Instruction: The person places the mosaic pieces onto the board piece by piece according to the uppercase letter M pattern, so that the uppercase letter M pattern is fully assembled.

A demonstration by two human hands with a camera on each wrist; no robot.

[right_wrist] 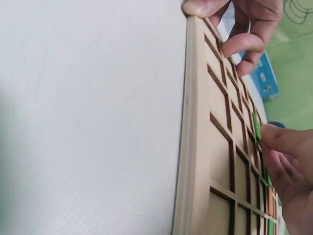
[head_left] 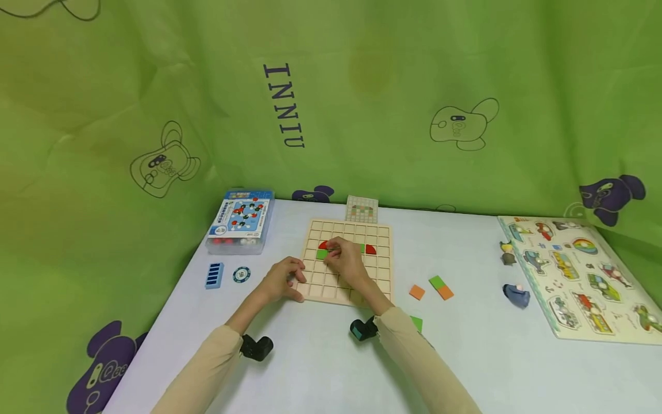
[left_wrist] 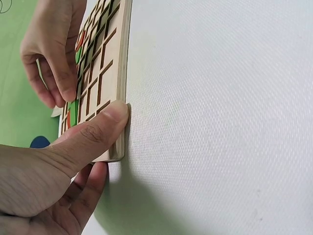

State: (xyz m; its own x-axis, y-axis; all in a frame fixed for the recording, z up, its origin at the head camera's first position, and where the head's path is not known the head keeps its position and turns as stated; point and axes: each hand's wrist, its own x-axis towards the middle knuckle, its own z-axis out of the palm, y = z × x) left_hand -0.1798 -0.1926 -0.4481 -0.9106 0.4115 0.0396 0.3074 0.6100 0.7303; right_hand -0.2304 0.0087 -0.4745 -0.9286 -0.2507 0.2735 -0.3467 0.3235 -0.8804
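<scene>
A light wooden grid board point(head_left: 376, 286) lies on the table with red quarter-round pieces point(head_left: 371, 249) and green tiles set in its upper cells. At the board's near left corner is my left hand point(head_left: 281, 280), its thumb point(left_wrist: 110, 122) on the edge and its fingers curled beside the corner. My right hand point(head_left: 347, 261) reaches over the board. Its thumb and fingertips pinch a green tile point(right_wrist: 257, 128) at a cell on the left; the same tile point(left_wrist: 74, 113) shows beneath the fingers in the left wrist view. The right hand hides several middle cells.
A pattern card point(head_left: 362, 209) stands behind the board. Right of it lie an orange tile point(head_left: 416, 292), a green-and-orange pair point(head_left: 441, 287) and small figures point(head_left: 516, 295) beside a picture puzzle point(head_left: 589, 276). To the left are a boxed set point(head_left: 240, 221), a blue block point(head_left: 214, 276) and a round chip point(head_left: 241, 275).
</scene>
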